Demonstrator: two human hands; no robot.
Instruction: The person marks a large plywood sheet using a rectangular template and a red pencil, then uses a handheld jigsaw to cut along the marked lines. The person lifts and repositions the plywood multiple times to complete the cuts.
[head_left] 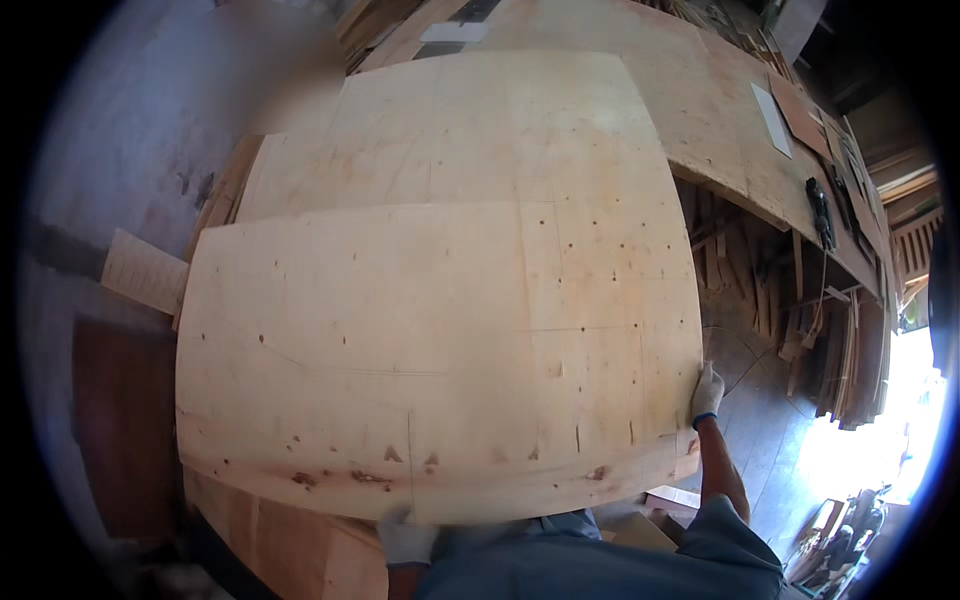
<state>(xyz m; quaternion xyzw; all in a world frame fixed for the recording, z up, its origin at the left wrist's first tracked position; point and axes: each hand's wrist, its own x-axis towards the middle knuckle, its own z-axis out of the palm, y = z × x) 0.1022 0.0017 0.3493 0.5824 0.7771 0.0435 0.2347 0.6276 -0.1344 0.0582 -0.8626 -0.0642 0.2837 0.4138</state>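
A large pale plywood sheet (440, 330) with dark knots and pencil-like lines lies flat in front of me, its near edge close to my body. My right hand (708, 393), in a white glove with a blue cuff, is closed around the sheet's right edge. At the near edge, left of my body, my gloved left hand (405, 543) grips the same sheet; it is slightly blurred and its fingers are partly hidden. Beyond the sheet's far edge shows another pale plywood sheet (440, 130).
A wide wooden worktable (720, 110) stretches behind and to the right. On it lie a white strip (772, 120), brown board pieces (800, 115) and a black tool (820, 213) with a cord. Wood strips (850, 350) lean below. A brown panel (125, 430) stands at the left wall.
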